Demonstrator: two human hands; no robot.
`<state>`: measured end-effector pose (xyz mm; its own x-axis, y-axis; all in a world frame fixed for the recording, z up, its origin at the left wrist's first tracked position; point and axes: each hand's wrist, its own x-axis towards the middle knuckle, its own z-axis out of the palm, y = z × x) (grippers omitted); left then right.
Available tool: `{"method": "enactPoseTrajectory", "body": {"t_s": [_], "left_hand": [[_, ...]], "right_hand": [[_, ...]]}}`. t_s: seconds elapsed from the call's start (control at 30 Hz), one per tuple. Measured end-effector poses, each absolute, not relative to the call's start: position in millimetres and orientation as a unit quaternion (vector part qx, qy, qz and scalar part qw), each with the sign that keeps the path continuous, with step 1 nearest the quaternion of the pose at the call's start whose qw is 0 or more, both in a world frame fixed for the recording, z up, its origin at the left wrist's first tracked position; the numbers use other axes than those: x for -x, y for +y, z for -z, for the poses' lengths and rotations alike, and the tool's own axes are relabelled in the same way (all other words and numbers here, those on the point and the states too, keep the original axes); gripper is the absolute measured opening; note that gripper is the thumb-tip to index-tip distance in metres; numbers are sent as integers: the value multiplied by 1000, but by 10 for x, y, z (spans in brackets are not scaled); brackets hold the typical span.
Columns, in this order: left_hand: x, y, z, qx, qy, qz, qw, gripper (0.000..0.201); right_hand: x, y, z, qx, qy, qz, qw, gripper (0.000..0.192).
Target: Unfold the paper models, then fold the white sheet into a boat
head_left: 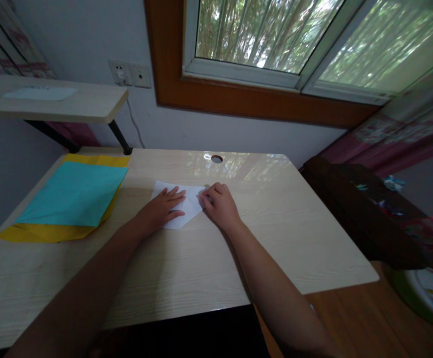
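A folded white paper [190,205] lies in the middle of a light wooden desk [294,233]. My left hand [162,208] rests flat on the paper's left part, fingers spread and pointing right. My right hand [219,203] presses on the paper's right tip with curled fingers. Both hands hide much of the sheet, so its exact folded shape is unclear.
A teal paper sheet [74,193] lies on a yellow sheet [44,232] at the desk's left. A cable hole [216,159] sits near the far edge. A raised shelf [52,102] stands at back left, a dark chair [365,209] to the right, a window behind.
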<state>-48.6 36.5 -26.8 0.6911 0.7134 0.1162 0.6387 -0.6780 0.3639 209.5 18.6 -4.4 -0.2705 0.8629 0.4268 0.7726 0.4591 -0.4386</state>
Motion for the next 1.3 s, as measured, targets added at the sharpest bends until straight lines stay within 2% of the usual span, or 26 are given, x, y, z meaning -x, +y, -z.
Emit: {"method": "enactPoseTrajectory", "body": {"t_s": [0.23,0.43,1.3], "left_hand": [[474,338,252,-907,386,-113,122,57],[468,321,228,-908,386,-113,118,58],[453,334,261,-904,395,-113,118,61]], "right_hand": [[-1995,140,20,461,-833,-93,291,20],[-2010,165,96,480,-815,-127,299,26],[-2037,215,134,501,-808,-140,275,18]]}}
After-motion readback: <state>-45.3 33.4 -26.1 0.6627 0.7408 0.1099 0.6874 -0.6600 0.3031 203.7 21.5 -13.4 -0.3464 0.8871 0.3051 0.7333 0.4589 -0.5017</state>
